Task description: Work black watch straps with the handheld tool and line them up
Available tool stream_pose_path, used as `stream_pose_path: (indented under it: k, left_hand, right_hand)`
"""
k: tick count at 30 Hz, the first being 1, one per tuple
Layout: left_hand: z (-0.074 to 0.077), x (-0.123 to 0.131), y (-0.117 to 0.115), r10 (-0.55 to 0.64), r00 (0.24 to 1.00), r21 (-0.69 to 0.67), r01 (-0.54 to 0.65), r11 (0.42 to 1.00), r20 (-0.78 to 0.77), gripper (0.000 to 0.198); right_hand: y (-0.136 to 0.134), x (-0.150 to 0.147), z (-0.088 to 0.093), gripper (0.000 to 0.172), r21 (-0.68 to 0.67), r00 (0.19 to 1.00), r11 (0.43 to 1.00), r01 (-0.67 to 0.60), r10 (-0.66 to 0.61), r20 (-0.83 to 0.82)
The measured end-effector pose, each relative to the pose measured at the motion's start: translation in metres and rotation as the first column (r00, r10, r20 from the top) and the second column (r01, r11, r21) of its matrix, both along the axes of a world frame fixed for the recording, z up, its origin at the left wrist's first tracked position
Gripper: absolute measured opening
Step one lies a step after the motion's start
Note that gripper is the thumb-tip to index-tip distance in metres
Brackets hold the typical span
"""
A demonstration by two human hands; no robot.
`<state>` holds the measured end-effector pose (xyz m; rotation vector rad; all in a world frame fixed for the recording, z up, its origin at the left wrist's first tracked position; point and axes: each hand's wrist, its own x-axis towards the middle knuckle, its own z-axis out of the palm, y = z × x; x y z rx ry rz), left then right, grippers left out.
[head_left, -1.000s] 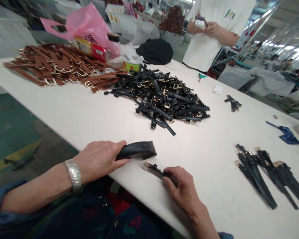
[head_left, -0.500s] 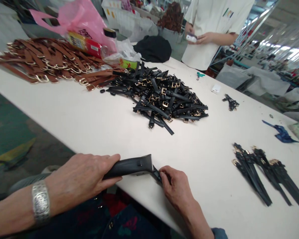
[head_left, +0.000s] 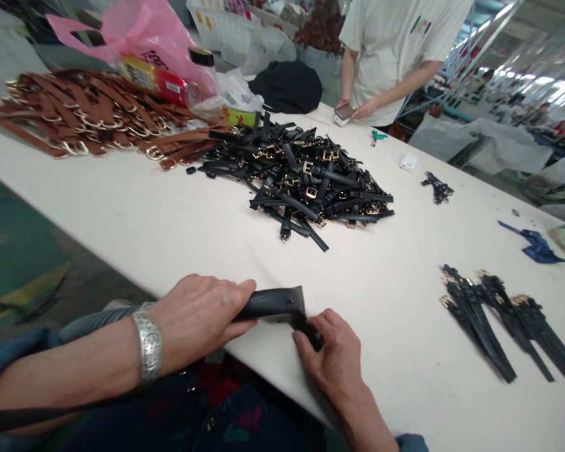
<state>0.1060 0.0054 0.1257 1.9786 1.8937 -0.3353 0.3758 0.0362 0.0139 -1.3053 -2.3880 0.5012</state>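
Note:
My left hand (head_left: 200, 314), with a silver bangle on its wrist, is closed on a flat black leather piece (head_left: 277, 302) at the near edge of the white table (head_left: 169, 213). My right hand (head_left: 332, 355) is pinched on a small black strap (head_left: 311, 331) and holds it against the end of that leather piece. Most of the strap is hidden under my fingers. A big pile of black straps with gold buckles (head_left: 306, 179) lies in the middle of the table, beyond both hands.
Brown straps with rings (head_left: 89, 116) are heaped at the far left, beside a pink bag (head_left: 141, 34) and a bottle. Sorted bundles of black straps (head_left: 499, 314) lie at the right. A person in a white shirt (head_left: 395, 44) stands at the far edge, hand on a phone.
My right hand brought the small strap up to the end of the leather piece. The person across the table lowered their hands and phone to the tabletop.

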Motion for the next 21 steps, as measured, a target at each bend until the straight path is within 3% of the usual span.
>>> stream_pose_path:
  k: [6, 13, 18, 21]
  left_hand:
    - [-0.007, -0.015, 0.011, 0.099, 0.994, 0.050, -0.097, 0.994, -0.043, 0.037]
    - [-0.013, -0.046, -0.014, 0.116, 0.992, 0.017, -0.115, 0.993, -0.057, 0.046]
    - [-0.019, -0.046, -0.020, 0.141, 0.990, 0.029, -0.141, 0.990, 0.000, 0.046]
    - [-0.023, -0.042, -0.017, 0.145, 0.989, 0.039, -0.146, 0.988, 0.031, 0.047]
  right_hand:
    - [0.001, 0.003, -0.004, 0.007, 0.025, 0.998, 0.999, -0.043, 0.044, -0.045]
    - [0.001, 0.005, 0.003, 0.019, 0.012, 0.997, 0.997, -0.081, 0.081, 0.010]
    - [0.002, -0.001, 0.007, 0.036, 0.045, 0.998, 0.998, -0.050, 0.051, -0.026]
    - [0.005, -0.005, 0.004, 0.036, 0.013, 0.993, 0.999, -0.031, 0.032, -0.109]
